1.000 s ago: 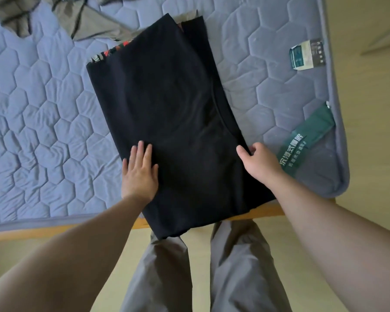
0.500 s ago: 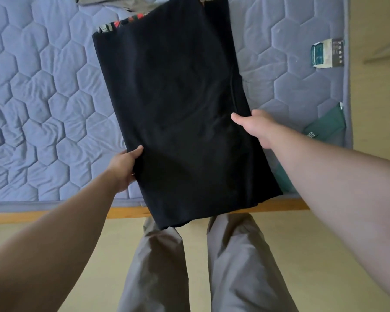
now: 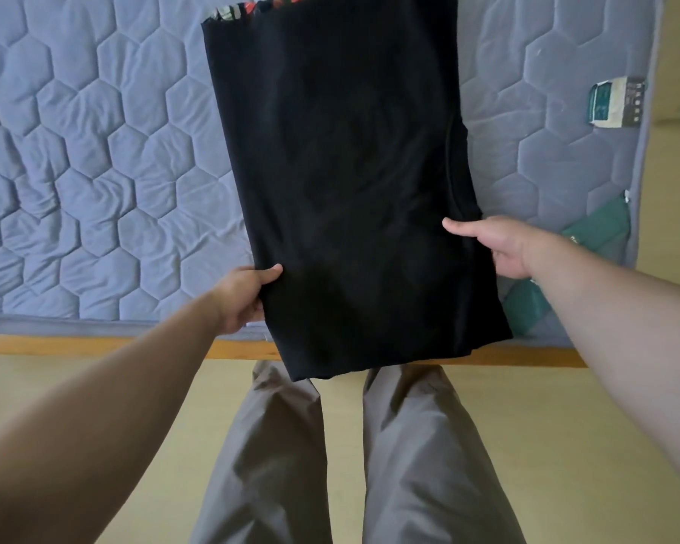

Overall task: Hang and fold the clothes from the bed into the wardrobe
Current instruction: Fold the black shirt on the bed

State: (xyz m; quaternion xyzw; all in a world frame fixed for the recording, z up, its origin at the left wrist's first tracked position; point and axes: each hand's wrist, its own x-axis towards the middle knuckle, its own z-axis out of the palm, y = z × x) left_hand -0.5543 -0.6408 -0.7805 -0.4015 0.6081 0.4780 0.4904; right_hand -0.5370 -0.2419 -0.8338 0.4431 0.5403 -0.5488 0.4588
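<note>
A folded black garment [image 3: 350, 182] with a strip of red patterned print at its far edge lies lengthwise over the near edge of the bed [image 3: 95, 151], its near end overhanging the wooden frame. My left hand [image 3: 242, 296] grips its left edge, thumb on top and fingers under the cloth. My right hand [image 3: 495, 245] holds the right edge, thumb lying on the fabric and fingers hidden beneath.
The blue-grey quilted mattress has a white label [image 3: 615, 102] and a green label [image 3: 593, 233] near its right edge. A wooden bed frame [image 3: 95, 345] runs along the front. Below are my grey trouser legs [image 3: 421, 445] and the yellowish floor [image 3: 566, 406].
My left hand went from lying flat on the garment to gripping its left edge. My right hand moved up the right edge. The garment now sits higher and closer in the view.
</note>
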